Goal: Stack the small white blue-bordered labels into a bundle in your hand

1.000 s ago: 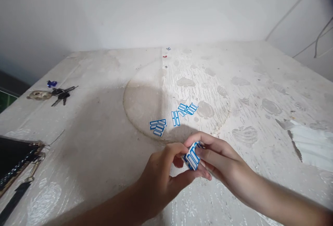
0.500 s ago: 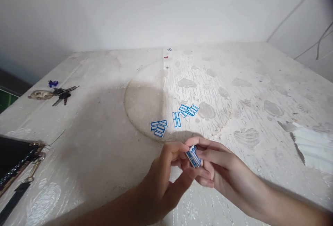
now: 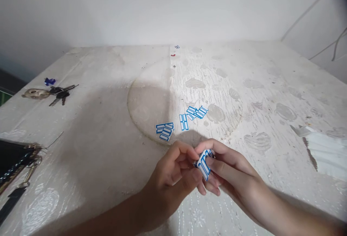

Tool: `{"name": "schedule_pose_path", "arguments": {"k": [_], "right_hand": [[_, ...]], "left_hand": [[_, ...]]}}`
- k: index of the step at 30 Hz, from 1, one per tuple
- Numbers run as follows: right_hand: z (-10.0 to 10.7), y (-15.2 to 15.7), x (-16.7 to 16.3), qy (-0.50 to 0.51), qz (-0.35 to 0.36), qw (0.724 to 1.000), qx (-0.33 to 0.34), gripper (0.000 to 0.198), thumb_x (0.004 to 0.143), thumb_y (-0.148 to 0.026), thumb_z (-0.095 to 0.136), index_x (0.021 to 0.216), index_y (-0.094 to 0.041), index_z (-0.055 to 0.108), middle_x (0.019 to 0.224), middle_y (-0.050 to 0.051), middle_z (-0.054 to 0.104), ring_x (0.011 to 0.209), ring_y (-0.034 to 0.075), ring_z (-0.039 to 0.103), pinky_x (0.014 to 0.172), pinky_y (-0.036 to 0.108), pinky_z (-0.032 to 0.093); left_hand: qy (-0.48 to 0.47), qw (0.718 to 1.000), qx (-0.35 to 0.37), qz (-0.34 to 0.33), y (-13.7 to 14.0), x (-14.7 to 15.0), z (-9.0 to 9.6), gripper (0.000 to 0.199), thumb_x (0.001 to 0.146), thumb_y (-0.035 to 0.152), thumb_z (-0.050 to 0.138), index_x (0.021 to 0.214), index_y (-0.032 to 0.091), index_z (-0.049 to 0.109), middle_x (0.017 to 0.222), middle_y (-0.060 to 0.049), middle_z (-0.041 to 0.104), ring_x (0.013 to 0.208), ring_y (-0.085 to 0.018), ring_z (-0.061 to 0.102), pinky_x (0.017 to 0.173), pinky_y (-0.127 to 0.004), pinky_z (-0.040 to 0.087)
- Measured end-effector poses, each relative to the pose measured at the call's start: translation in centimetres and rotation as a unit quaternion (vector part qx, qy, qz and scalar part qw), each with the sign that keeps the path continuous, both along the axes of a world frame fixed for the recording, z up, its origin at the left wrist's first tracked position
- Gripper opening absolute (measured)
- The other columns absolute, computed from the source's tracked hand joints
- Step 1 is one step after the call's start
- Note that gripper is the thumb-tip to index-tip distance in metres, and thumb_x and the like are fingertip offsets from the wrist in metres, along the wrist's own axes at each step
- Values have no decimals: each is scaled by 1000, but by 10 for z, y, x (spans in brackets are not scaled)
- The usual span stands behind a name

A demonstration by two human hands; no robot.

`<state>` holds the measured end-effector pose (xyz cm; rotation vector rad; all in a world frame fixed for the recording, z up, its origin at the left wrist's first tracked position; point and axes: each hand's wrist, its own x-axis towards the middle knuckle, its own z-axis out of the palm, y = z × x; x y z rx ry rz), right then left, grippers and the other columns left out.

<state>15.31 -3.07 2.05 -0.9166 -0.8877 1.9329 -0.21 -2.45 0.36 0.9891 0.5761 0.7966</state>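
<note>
Between my two hands, above the near part of the table, is a small white-and-blue block-like piece [image 3: 204, 165]; its exact kind is not clear. A flat face with blue-outlined bars shows on it. My right hand [image 3: 234, 169] pinches it, thumb across the front and index finger over the top. The fingertips of my left hand [image 3: 176, 176] close on its left edge and partly hide it. Just beyond my hands lie flat white cut-outs with blue outlines: an overlapping group [image 3: 165, 131], a single one [image 3: 183, 122] and another cluster [image 3: 197, 112].
A pale patterned cover [image 3: 103, 149] spreads over the table. Keys [image 3: 63, 93] on a ring with a fob and a purple scrap [image 3: 50, 81] lie at the left. A black pouch [image 3: 16, 161] with a clasp is near left; torn white paper [image 3: 326, 152] is at right.
In my hands the piece has turned, so a broader face with blue-outlined bars now shows instead of its striped edge. My fingers have shifted slightly on it. The cut-outs lie unchanged.
</note>
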Motion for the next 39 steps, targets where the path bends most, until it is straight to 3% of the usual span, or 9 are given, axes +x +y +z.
{"name": "schedule_pose_path", "arguments": {"k": [8, 15, 20, 23, 30, 39], "right_hand": [[5, -12, 2, -107, -17, 988, 107, 16, 98, -27, 35, 103, -22, 49, 71, -1, 49, 62, 11, 45, 57, 23, 37], [6, -11, 3, -127, -14, 985, 114, 15, 98, -26, 33, 102, -24, 48, 71, 0, 48, 62, 11, 45, 56, 24, 39], [6, -11, 5, -197, -21, 964, 176, 15, 97, -23, 36, 107, -30, 45, 77, 0, 50, 67, 13, 50, 58, 25, 41], [6, -12, 6, -239, -16, 951, 196, 18, 95, -24, 39, 111, -31, 43, 80, 2, 52, 68, 15, 53, 60, 30, 45], [7, -5, 11, -220, 12, 954, 201, 22, 95, -22, 42, 114, -32, 41, 83, 1, 57, 74, 16, 59, 58, 28, 50], [9, 4, 13, -226, 55, 946, 224, 21, 94, -18, 44, 109, -29, 52, 86, 1, 61, 76, 15, 61, 61, 27, 51]], "left_hand": [[-14, 999, 29, -25, 0, -4, 3, 7, 90, 19, 46, 95, 21, 41, 83, -1, 61, 78, -14, 62, 73, -32, 47], [3, 1000, 19, -25, 1, -4, 3, 8, 90, 20, 47, 94, 22, 39, 81, 1, 58, 79, -13, 61, 75, -32, 46], [-39, 997, -45, -54, 10, -2, 5, 23, 84, 33, 57, 95, 19, 41, 92, -1, 56, 81, -12, 57, 76, -29, 44], [-45, 992, -100, -57, 13, 0, 0, 29, 85, 42, 53, 91, 15, 44, 84, -4, 56, 74, -13, 58, 73, -30, 46], [-99, 978, -175, -59, 13, 3, -3, 20, 88, 30, 50, 81, 11, 50, 71, -2, 52, 63, -8, 51, 66, -28, 50], [-60, 972, -221, -50, 16, 3, 0, 17, 86, 27, 50, 80, 12, 53, 64, -1, 50, 56, -8, 47, 64, -30, 51]]}}
